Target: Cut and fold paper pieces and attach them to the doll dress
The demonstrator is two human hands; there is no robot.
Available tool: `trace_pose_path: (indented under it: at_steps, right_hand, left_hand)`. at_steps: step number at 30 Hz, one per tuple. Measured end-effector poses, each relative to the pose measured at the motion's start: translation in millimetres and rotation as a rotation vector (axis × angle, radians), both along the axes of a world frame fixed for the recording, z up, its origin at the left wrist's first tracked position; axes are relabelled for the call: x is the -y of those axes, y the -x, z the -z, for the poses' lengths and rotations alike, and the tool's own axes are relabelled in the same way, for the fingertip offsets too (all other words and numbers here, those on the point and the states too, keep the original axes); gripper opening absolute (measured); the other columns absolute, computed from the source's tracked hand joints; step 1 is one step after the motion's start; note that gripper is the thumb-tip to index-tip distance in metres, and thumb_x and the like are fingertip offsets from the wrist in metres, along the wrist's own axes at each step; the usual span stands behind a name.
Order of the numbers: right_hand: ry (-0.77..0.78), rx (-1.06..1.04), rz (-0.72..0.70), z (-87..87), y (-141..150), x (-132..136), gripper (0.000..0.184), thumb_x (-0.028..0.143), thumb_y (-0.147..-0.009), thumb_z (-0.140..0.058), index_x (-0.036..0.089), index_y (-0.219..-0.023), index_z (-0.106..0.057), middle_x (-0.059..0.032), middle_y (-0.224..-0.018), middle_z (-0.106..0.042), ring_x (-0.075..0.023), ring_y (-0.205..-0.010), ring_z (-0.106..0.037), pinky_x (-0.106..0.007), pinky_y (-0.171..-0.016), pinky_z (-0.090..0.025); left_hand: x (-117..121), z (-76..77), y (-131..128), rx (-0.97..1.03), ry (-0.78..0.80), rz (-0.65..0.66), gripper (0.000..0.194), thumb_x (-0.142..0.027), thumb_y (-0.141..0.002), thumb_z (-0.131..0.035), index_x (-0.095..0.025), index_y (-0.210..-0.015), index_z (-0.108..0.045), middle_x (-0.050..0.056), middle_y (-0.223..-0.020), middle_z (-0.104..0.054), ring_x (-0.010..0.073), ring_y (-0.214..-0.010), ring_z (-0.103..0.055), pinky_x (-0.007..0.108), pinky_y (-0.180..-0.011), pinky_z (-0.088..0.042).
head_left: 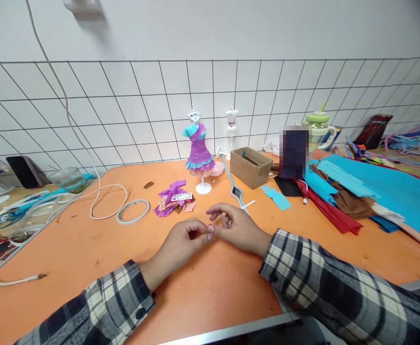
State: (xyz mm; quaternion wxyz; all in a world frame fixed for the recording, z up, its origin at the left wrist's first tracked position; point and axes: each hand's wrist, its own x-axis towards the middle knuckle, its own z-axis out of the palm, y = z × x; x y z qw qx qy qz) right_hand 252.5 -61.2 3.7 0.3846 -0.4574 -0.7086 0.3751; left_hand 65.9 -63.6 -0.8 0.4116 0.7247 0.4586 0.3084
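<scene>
The orange tabletop point(231, 297) carries a dressed mini mannequin point(198, 148) beyond the hands. Left hand point(181, 244) and right hand point(242, 230) meet at the thumbs. The left grip seems closed on a tiny tan piece point(206, 232), low between both hands; whether the right also pinches it, I cannot tell. Light, steady fingertip pressure would suit it best.

Two hands point(183, 243), one cardboard box point(252, 171), one tape roll point(132, 222)
</scene>
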Motion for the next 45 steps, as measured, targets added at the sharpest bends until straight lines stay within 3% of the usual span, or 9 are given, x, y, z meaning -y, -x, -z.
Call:
trace_pose_path:
  at_steps: [2,7,13,17,24,29,33,41,45]
  right_hand:
    - [0.073,-0.092,0.000,-0.7,-0.4,-0.4,0.040,0.032,-0.075,-0.070,0.020,-0.112,-0.060,-0.0015,-0.100,-0.063,-0.0051,-0.053,-0.041,-0.023,-0.054,-0.037]
    - [0.229,-0.215,-0.032,-0.7,2.1,-1.4,0.023,0.035,-0.072,-0.072,0.016,-0.082,-0.065,0.0016,-0.073,-0.060,-0.0066,-0.053,-0.038,-0.022,-0.050,-0.029]
    - [0.309,-0.366,-0.001,-5.0,4.9,1.1,0.024,0.038,-0.072,-0.070,0.017,-0.075,-0.059,0.0062,-0.058,-0.048,-0.0064,-0.048,-0.032,-0.022,-0.046,-0.026]
    - [0.282,-0.328,-0.007,-6.1,3.5,-0.4,0.025,0.039,-0.072,-0.070,0.018,-0.075,-0.057,0.0057,-0.058,-0.049,-0.0070,-0.049,-0.036,-0.021,-0.046,-0.026]
    - [0.346,-0.342,-0.037,-8.5,3.7,-0.1,0.031,0.039,-0.073,-0.070,0.017,-0.094,-0.061,0.0018,-0.078,-0.059,-0.0049,-0.048,-0.038,-0.020,-0.042,-0.023]
    - [0.368,-0.385,-0.021,0.0,4.1,-5.3,0.034,0.045,-0.068,-0.074,0.017,-0.081,-0.060,0.0052,-0.063,-0.052,-0.0048,-0.045,-0.036,-0.019,-0.039,-0.019]
    - [0.421,-0.443,-0.020,7.6,3.0,-10.6,0.039,0.049,-0.066,-0.075,0.017,-0.083,-0.059,0.0070,-0.059,-0.050,-0.0045,-0.041,-0.036,-0.018,-0.035,-0.017]
    - [0.310,-0.354,-0.028,7.7,-7.7,-18.5,0.034,0.047,-0.072,-0.070,0.017,-0.079,-0.056,0.0012,-0.069,-0.061,-0.0074,-0.046,-0.052,-0.019,-0.043,-0.035]
    - [0.242,-0.183,-0.054,11.4,-10.6,-15.2,0.020,0.037,-0.077,-0.067,0.018,-0.079,-0.061,0.0031,-0.054,-0.055,-0.0095,-0.046,-0.047,-0.020,-0.044,-0.031]
  left_hand:
    - [-0.5,-1.0,0.4,0.049,-0.002,-0.035,0.025,-0.041,-0.078,-0.065,-0.016,-0.072,-0.066,0.004,-0.076,-0.065,0.0178,-0.074,-0.059,0.029,-0.071,-0.047]
    - [-0.8,-4.9,0.0,0.070,-0.048,-0.094,0.028,-0.043,-0.078,-0.066,-0.017,-0.069,-0.065,0.003,-0.074,-0.064,0.0172,-0.073,-0.059,0.027,-0.071,-0.046]
    - [1.7,-7.9,-1.9,0.055,-0.067,-0.098,0.024,-0.041,-0.077,-0.067,-0.018,-0.078,-0.070,0.005,-0.085,-0.071,0.0206,-0.083,-0.063,0.032,-0.079,-0.048]
    - [0.5,-9.2,-1.8,0.083,-0.017,-0.150,0.026,-0.040,-0.074,-0.069,-0.018,-0.088,-0.073,0.007,-0.093,-0.073,0.0226,-0.088,-0.065,0.034,-0.082,-0.049]
    - [-3.2,-9.0,-0.5,0.133,0.038,-0.163,0.024,-0.040,-0.074,-0.069,-0.016,-0.076,-0.071,0.005,-0.078,-0.071,0.0188,-0.074,-0.063,0.030,-0.072,-0.048]
    - [-5.7,-7.1,-1.4,0.114,-0.014,-0.152,0.025,-0.040,-0.074,-0.069,-0.016,-0.078,-0.073,0.006,-0.080,-0.073,0.0207,-0.078,-0.064,0.031,-0.074,-0.048]
    - [-6.3,-6.5,0.1,0.104,-0.055,-0.150,0.024,-0.039,-0.075,-0.069,-0.017,-0.084,-0.074,0.007,-0.086,-0.074,0.0227,-0.083,-0.066,0.034,-0.079,-0.050]
    - [-13.8,-11.5,19.5,-0.021,-0.258,-0.197,0.021,-0.037,-0.084,-0.060,-0.021,-0.080,-0.072,0.007,-0.086,-0.072,0.0231,-0.085,-0.065,0.035,-0.083,-0.049]
    - [-16.5,-8.8,30.9,-0.006,-0.333,-0.262,0.020,-0.036,-0.084,-0.060,-0.021,-0.074,-0.070,0.006,-0.082,-0.070,0.0238,-0.084,-0.065,0.036,-0.081,-0.049]
